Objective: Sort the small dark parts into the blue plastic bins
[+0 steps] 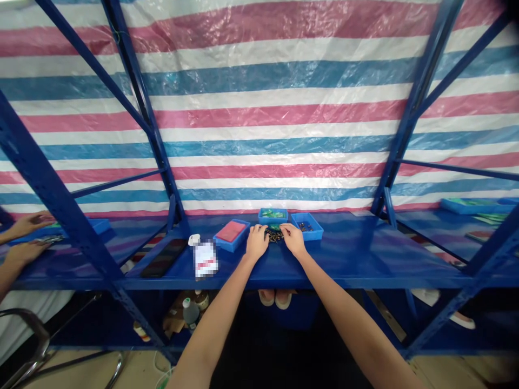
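Observation:
On the blue table, a pile of small dark and brass-coloured metal parts (275, 235) lies between my hands. My left hand (257, 242) is at the pile's left edge, fingers bent and closed, with the fingertips touching the parts. From the right, my right hand (292, 240) reaches in, its fingertips pinched near a bit of green at the top of the pile. What either hand holds is too small to make out. Just behind is a blue bin (273, 220) with small green-and-white pieces. Another blue bin (312, 235), right of my right hand, holds a few metal parts.
Left of my hands sits a blue bin (229, 246) with a flat red block (232, 231). Beyond it are a blurred white packet (206, 259), a small white object (194, 239) and a black phone-like slab (165, 258). Blue posts flank the table. A co-worker's hands (30, 237) show far left.

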Action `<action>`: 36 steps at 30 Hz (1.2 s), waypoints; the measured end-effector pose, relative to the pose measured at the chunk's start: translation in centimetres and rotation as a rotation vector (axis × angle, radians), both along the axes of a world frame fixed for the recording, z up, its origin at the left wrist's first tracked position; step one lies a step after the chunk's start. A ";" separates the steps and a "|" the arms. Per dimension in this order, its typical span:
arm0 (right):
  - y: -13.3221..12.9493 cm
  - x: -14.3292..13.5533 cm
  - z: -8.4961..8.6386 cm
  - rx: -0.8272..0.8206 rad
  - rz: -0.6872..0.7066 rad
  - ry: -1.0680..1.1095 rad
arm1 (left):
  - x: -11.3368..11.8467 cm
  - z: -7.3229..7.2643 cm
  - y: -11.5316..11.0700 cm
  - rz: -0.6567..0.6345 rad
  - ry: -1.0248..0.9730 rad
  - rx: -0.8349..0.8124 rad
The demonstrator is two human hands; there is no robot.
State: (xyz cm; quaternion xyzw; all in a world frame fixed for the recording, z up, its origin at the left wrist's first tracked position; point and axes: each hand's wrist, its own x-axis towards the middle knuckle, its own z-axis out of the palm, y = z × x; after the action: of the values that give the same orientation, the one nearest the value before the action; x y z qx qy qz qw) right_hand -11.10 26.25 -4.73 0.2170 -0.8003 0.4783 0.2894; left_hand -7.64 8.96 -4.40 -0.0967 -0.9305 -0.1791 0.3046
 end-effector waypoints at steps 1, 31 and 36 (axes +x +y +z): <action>0.1 0.1 0.1 -0.033 0.000 -0.005 | -0.1 0.0 0.1 -0.002 -0.002 0.007; -0.7 3.9 1.0 -0.117 0.270 -0.120 | 0.4 0.0 -0.2 -0.436 0.002 0.655; -0.7 4.5 1.5 -0.047 0.216 -0.070 | 0.5 0.1 -0.1 -0.388 -0.008 0.621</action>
State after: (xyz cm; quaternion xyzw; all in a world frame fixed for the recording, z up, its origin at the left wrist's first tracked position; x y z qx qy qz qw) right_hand -6.60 25.58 -3.21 0.2785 -0.7704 0.5326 0.2128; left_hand -7.12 8.86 -4.31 -0.1737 -0.7973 -0.5078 0.2762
